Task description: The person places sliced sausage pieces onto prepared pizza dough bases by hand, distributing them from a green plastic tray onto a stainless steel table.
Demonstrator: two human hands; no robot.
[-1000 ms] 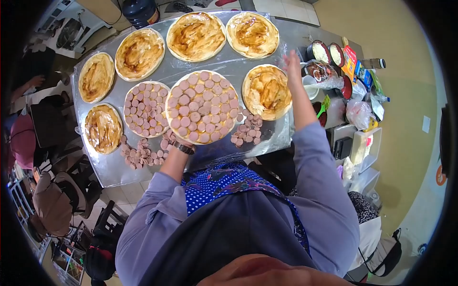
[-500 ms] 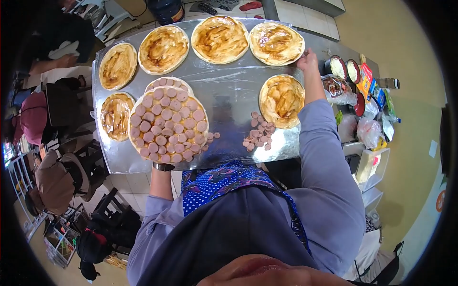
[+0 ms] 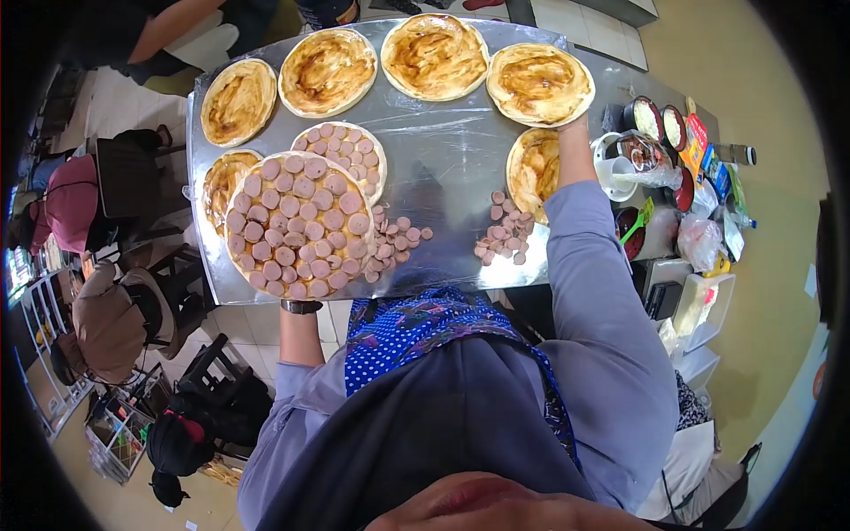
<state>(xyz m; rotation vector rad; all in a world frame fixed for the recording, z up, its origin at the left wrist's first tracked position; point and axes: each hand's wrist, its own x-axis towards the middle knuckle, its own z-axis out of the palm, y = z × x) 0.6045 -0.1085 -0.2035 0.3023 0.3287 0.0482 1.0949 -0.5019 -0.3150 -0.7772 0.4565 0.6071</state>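
Observation:
A round dough base covered with sausage slices [image 3: 299,226] rests raised on my left hand, whose fingers are hidden beneath it; only the wrist with a dark watch shows. My right hand [image 3: 573,126] is under the sauced base at the upper right [image 3: 540,84], its fingers hidden by that base. Below it lies another sauced base [image 3: 531,173], partly covered by my forearm. A second sausage-topped base [image 3: 354,150] lies behind the raised one. Loose sausage slices sit in two piles, one at the middle [image 3: 394,243] and one farther right [image 3: 506,230].
Several sauced bases line the far and left edges of the metal table [image 3: 434,168]. Bowls of white shreds [image 3: 646,118], packets and plastic bags [image 3: 699,243] crowd the right side. Beyond the table's far left corner is another person's arm [image 3: 181,26]. Chairs stand at left.
My right hand has gone under the upper right base, which now overlaps the one below. The raised sausage-topped base has shifted left and nearer, uncovering more of the one behind and the middle pile.

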